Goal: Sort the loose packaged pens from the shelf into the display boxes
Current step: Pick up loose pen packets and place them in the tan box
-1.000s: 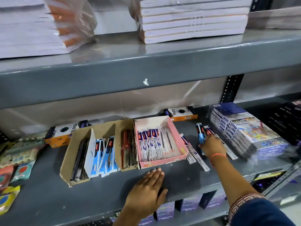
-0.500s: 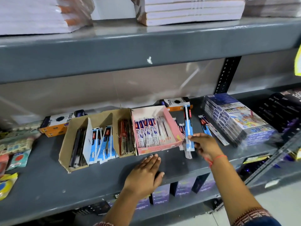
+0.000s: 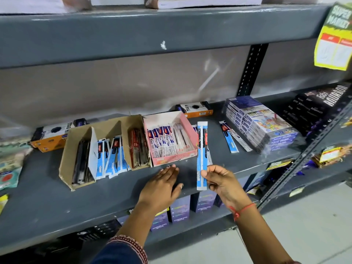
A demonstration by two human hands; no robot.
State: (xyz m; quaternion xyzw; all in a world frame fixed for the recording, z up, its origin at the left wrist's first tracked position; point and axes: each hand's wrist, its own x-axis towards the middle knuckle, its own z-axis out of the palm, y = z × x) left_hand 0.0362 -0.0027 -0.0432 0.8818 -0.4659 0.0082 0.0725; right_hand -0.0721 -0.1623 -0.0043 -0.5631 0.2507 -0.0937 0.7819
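Note:
My right hand pinches the lower end of a blue packaged pen, held upright just right of the pink display box, which holds white and blue pen packs. My left hand lies flat on the grey shelf in front of that box. A brown cardboard display box to the left has compartments with dark pens, blue packs and red pens. Two loose packaged pens lie on the shelf further right.
A stack of colour-pencil boxes sits at the right, with dark boxes beyond. Orange and white boxes lie behind the display boxes. The upper shelf overhangs. Small packets lie at the far left.
My right hand picked a blue packaged pen from the loose ones at the right and carried it left and toward me. My left hand stayed flat on the shelf.

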